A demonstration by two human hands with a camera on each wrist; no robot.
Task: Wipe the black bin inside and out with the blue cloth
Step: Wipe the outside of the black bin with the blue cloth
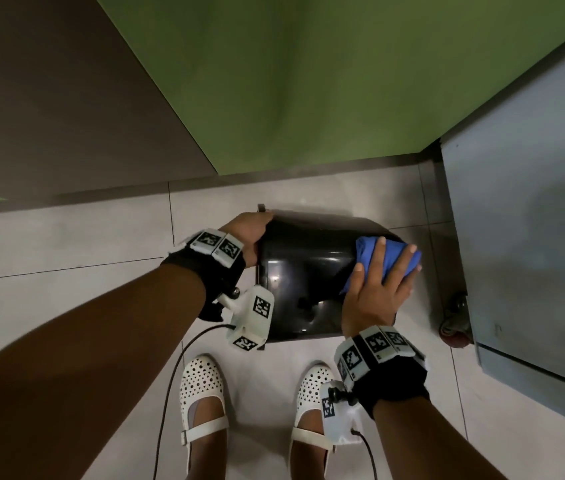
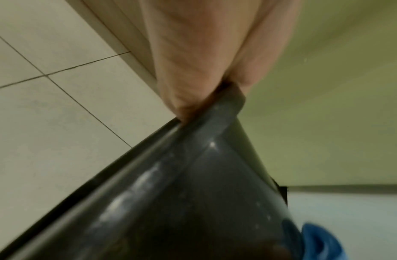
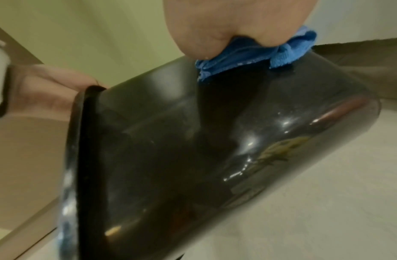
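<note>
Head view: black bin (image 1: 303, 271) lay tipped on the floor, mouth at 9 o'clock, left hand (image 1: 251, 233) clamped on rim; right hand (image 1: 376, 289) flat-pressing blue cloth (image 1: 386, 261). Glossy, light, likely slippery; hold by rim.

No readable words, brands or numbers anywhere; only black-and-white square code markers, not legible as text, on the white blocks of the left wristband (image 1: 217, 244) and right wristband (image 1: 374, 346), and on the white wrist camera housings (image 1: 253, 315); black bin (image 1: 303, 271) glossy and unlabelled on its visible wall; blue cloth (image 1: 386, 259) without tag or print.
</note>
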